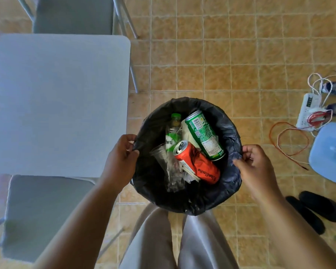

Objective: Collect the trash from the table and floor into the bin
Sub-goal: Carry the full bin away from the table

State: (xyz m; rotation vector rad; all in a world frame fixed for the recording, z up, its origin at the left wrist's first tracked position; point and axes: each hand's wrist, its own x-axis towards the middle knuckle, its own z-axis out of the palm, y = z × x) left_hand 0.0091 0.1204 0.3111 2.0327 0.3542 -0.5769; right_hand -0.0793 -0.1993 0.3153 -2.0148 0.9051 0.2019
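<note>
A round bin lined with a black bag [229, 125] stands on the tiled floor in front of my legs. Inside lie a green can [204, 135], a red can [197, 164], a clear plastic bottle with a green cap [172, 136], a clear plastic cup [160, 155] and crumpled wrappers. My left hand [120, 162] pinches the bag's rim on the left side. My right hand [254, 167] grips the rim on the right side. The white table [58, 101] to the left has a bare top.
Two grey chairs [47, 216] [72, 14] stand at the table's near and far ends. On the floor at right lie a white power strip [308, 111] with red and white cables, a pale blue fan base [330, 158] and black shoes [318, 210].
</note>
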